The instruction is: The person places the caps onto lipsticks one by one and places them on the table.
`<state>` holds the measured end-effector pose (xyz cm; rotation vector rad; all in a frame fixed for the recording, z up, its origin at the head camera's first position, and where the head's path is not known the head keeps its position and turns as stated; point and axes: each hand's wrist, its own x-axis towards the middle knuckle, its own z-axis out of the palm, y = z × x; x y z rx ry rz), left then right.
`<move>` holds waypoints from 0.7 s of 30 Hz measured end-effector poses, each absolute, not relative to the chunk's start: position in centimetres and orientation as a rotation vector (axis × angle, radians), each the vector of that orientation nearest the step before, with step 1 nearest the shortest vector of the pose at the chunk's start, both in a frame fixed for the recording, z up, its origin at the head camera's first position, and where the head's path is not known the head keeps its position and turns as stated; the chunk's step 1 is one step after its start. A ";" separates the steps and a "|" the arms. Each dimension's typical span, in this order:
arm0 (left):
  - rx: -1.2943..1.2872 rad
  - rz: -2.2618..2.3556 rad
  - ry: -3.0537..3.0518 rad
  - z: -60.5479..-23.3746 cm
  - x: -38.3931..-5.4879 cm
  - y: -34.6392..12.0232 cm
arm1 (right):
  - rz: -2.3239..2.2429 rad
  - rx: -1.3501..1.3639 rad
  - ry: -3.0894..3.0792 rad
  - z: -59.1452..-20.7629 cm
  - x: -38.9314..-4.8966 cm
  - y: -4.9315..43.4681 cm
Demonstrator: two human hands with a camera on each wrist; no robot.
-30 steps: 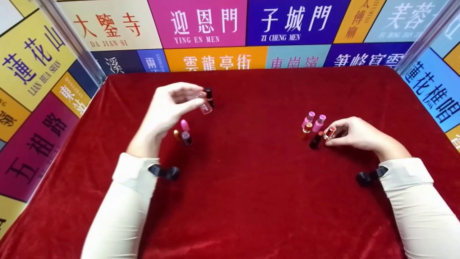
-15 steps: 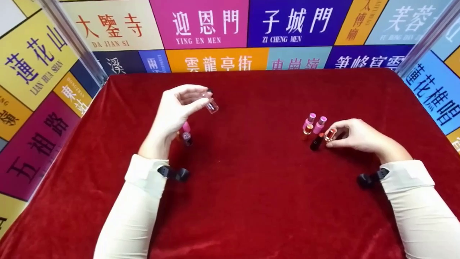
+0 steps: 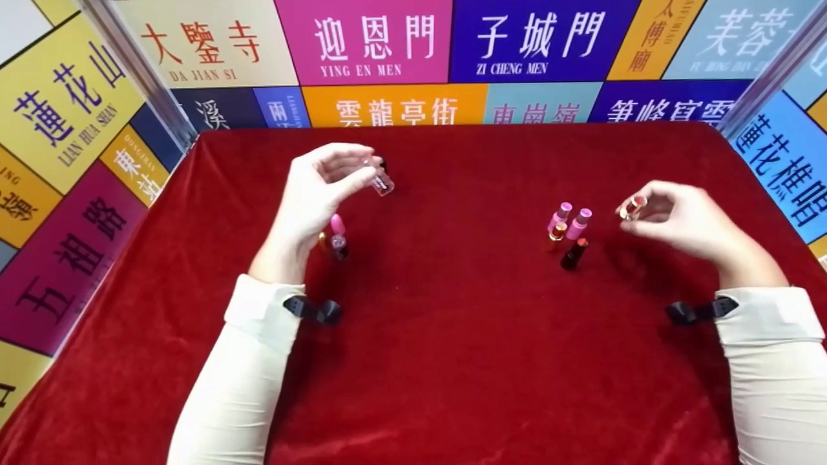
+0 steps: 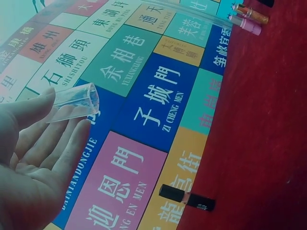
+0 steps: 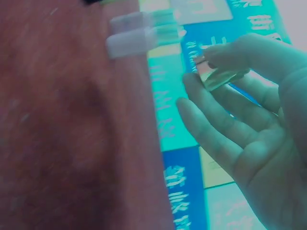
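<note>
Largest first: coloured signboards (image 3: 368, 39) with big characters, along the table's far edge and both sides. Table (image 3: 452, 361) draped in dark red velvet, creased at the near edge. Cream sleeves (image 3: 236, 368), reaching in from the near edge, black cameras (image 3: 331, 312) at both wrists. Left hand (image 3: 314, 187), raised toward the table's far left corner: clear tube (image 3: 382, 185) pinched between thumb and fingers. Right hand (image 3: 688, 216), lifted nearer the right edge: small lipstick (image 3: 636, 205) pinched at thumb and fingertip, lower fingers fanned apart.

Clear tube: glassy, hollow, round open end, dark lettering on the wall, tilted in the air. Small lipstick: red on top, clear and gold below, also off the cloth. Just left of it, toward the right edge, standing close together: two pink tubes (image 3: 578, 226) with silvery collars, amber-gold tube (image 3: 556, 234), black red-tipped lipstick (image 3: 574, 254). Toward the left edge, beside the left wrist: pink-topped piece (image 3: 337, 225), dark tube (image 3: 339, 247), gold piece (image 3: 322, 239), partly hidden. Past left fingers: black tube (image 4: 199, 201), pale band.
</note>
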<state>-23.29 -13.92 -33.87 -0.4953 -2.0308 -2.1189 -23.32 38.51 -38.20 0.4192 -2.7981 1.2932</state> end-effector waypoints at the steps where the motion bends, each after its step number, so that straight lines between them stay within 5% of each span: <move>1: -0.495 -2.137 -2.019 -33.9 -23.3 -13.9 | 1.282 0.387 -2.781 -37.6 -23.1 38.1; 11: -0.503 -2.285 -1.859 -33.9 -23.1 -13.0 | 1.257 0.498 -2.682 -33.4 -20.7 32.7; 21: -0.498 -2.281 -1.850 -33.6 -22.9 -12.2 | 1.300 0.675 -2.672 -31.4 -22.2 26.6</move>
